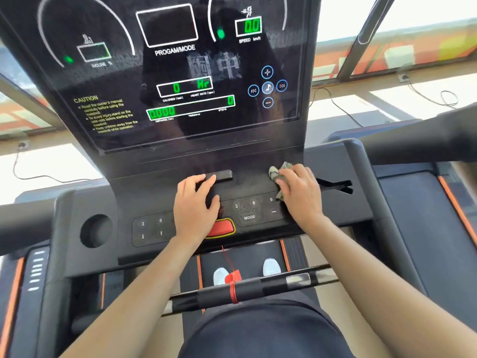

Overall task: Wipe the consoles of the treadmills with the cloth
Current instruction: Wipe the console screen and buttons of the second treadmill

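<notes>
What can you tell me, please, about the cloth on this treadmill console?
The cloth is a small, crumpled rag of soft-looking grey-green fabric. Most of it is hidden under the right hand, which holds it bunched against the black lower panel of the console. One wad pokes out past the fingertips, and a narrow edge shows along the thumb side, beside the 9 key. Nothing else appears to touch it.

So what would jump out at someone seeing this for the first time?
Probably the tall black console filling the top of the view, lit with green digits. Lower down, the right hand holds a greenish cloth against it, while the left hand rests beside it, just above a red button.
</notes>
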Available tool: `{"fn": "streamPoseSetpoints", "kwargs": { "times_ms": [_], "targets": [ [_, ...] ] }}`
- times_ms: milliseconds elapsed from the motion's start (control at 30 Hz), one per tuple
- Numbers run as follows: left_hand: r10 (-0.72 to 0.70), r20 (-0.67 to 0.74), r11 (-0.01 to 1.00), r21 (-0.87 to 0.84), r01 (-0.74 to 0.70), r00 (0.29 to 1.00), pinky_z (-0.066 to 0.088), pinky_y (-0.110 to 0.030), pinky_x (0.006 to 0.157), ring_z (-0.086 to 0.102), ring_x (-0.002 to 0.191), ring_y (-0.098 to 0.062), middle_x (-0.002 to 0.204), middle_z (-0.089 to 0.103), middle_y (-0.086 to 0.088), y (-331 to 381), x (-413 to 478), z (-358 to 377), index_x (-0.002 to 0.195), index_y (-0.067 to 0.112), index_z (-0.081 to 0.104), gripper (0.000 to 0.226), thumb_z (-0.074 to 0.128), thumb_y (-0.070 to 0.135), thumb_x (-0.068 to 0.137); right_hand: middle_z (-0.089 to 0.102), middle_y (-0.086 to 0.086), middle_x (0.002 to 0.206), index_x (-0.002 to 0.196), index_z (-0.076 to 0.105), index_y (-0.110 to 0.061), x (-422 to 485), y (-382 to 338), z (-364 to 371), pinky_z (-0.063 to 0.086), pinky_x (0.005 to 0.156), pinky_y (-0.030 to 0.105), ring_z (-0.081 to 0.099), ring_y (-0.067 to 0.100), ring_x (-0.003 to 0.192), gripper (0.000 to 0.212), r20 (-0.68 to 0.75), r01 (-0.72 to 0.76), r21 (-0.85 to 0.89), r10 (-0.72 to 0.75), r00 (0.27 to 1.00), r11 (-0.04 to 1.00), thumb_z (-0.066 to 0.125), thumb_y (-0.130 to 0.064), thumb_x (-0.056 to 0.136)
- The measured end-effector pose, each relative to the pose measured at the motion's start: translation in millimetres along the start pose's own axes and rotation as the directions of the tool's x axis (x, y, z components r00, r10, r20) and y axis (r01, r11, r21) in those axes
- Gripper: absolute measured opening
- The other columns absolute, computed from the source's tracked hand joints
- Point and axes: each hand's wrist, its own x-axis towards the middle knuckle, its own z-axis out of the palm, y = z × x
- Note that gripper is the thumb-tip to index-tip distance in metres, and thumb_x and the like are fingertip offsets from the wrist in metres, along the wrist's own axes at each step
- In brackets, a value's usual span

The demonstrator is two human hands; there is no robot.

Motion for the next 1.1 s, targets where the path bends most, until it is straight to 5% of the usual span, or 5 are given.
{"fn": "streamPoseSetpoints", "kwargs": {
  "times_ms": [300, 433, 533, 833, 1100],
  "targets": [
    [0.155, 0.031, 0.987, 0.044, -0.157, 0.987, 0.046, -0.043, 0.099, 0.051, 0.123, -0.025, 0.129, 0.061, -0.002, 20.8, -0.4, 10.9, 0.129, 0.015, 0.067, 0.043, 0.072, 0.023, 0.087, 0.06, 0.003, 0.082, 0.093, 0.073, -0.009, -81.3, -28.1, -7.3, 0.048, 0.069, 0.031, 0.051, 0.023, 0.071, 0.016, 0.104, 0.313, 0.139, -0.328, 0.939, 0.94, 0.062, -0.021, 0.094],
    [0.367, 0.222, 0.917, 0.078, -0.391, 0.903, 0.035, -0.048, 0.112, 0.042, 0.137, -0.032, 0.151, 0.05, -0.004, 43.1, -17.0, 15.2, 0.139, 0.019, 0.061, 0.049, 0.062, 0.034, 0.092, 0.059, 0.002, 0.086, 0.094, 0.07, -0.01, -76.6, 14.5, -26.5, 0.051, 0.071, 0.037, 0.054, 0.026, 0.078, 0.016, 0.069, 0.108, 0.054, -0.112, 0.991, 0.993, 0.062, -0.024, 0.095],
    [0.328, 0.385, 0.902, 0.146, -0.407, 0.863, 0.019, -0.053, 0.118, 0.027, 0.146, -0.038, 0.166, 0.028, -0.002, 61.0, -26.7, 21.1, 0.145, 0.03, 0.054, 0.056, 0.05, 0.049, 0.092, 0.061, 0.003, 0.089, 0.097, 0.071, -0.01, -75.7, 25.6, -30.9, 0.05, 0.074, 0.036, 0.056, 0.028, 0.083, 0.014, 0.057, 0.034, 0.028, -0.036, 0.998, 0.999, 0.065, -0.022, 0.094],
    [0.322, 0.276, 0.947, -0.107, -0.304, 0.906, 0.021, -0.046, 0.111, 0.038, 0.141, -0.023, 0.136, 0.062, 0.016, 56.1, -32.0, 9.1, 0.081, 0.039, 0.079, 0.02, 0.06, 0.037, 0.078, 0.061, 0.002, 0.093, 0.101, 0.071, -0.01, -64.2, 24.3, -24.0, 0.051, 0.073, 0.037, 0.055, 0.027, 0.086, 0.016, 0.054, -0.05, 0.047, 0.048, 0.997, 0.998, 0.076, -0.015, 0.086],
    [0.194, 0.237, 0.962, 0.144, -0.232, 0.952, 0.021, -0.048, 0.115, 0.032, 0.147, -0.028, 0.16, 0.039, 0.0, 39.4, 0.9, 11.0, 0.136, 0.027, 0.062, 0.053, 0.063, 0.038, 0.084, 0.067, 0.007, 0.101, 0.106, 0.072, -0.009, -19.2, -4.0, -1.0, 0.054, 0.08, 0.042, 0.057, 0.031, 0.087, 0.024, 0.08, 0.092, 0.063, -0.096, 0.992, 0.994, 0.074, -0.004, 0.083]
  ]
}}
